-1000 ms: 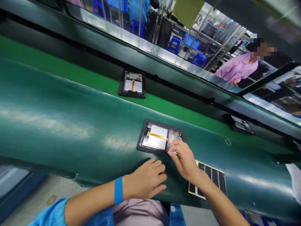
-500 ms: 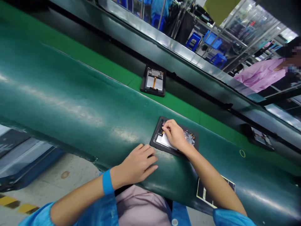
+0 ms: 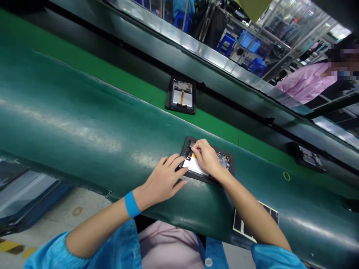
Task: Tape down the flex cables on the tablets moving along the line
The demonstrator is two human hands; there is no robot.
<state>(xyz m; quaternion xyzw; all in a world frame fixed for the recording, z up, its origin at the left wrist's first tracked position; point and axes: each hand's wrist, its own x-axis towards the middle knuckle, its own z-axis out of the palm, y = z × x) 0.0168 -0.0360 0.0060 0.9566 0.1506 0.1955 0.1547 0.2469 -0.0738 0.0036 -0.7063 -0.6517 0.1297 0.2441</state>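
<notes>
An opened device in a black tray (image 3: 198, 170) lies at a slant on the green work surface (image 3: 112, 123). Its white battery and circuit board show. My right hand (image 3: 206, 157) is over it, fingertips pinched together at the upper left part; what they hold, if anything, is too small to make out. My left hand (image 3: 165, 177) has its fingers spread, the tips at the device's lower left edge. A blue band (image 3: 131, 204) circles my left wrist.
On the bright green belt behind stand another opened device (image 3: 182, 95) and a third (image 3: 308, 157) at the right. A black sheet with yellow edges (image 3: 241, 224) lies beside my right forearm. Past the metal rail are a person in pink (image 3: 305, 84) and blue stools (image 3: 226, 44).
My left hand has moved up and right to the device's edge, its fingers more stretched out. My right hand stays pinched over the device. The whole view has shifted slightly.
</notes>
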